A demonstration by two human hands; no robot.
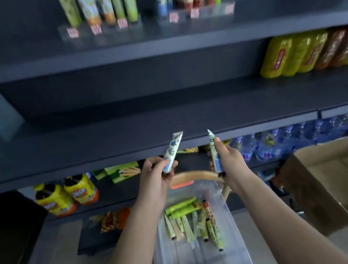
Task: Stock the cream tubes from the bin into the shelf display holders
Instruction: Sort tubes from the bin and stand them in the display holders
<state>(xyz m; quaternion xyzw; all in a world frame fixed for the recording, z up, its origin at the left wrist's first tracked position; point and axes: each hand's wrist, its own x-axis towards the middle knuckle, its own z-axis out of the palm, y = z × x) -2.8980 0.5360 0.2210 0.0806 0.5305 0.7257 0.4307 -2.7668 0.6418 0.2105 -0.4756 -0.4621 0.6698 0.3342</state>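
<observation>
Landmark: clear bin (232, 235), bottom centre.
- Far left of the bin, on the low shelf: 2 yellow bottles (66, 194).
- Just left of the bin: orange snack packet (114, 220).
- Over the bin's far end, left side: left hand (154, 176), fingers curled round the cap end of a blue-floral tube (172, 152). The tube tilts up and to the right.
- High above the bin, on the top shelf: display holders (145, 20) with tubes standing upright and price tags in front.
- Inside the bin: loose cream tubes (191, 220), mostly green, a few red-patterned, lying mixed.
- Bin's tan handle (196, 173) arches between the 2 hands.
- Over the bin's far end, right side: right hand (230, 160) gripping a 2nd tube (216, 161), near upright, cap down.
- Right of the bin: open cardboard box (334, 177).
</observation>
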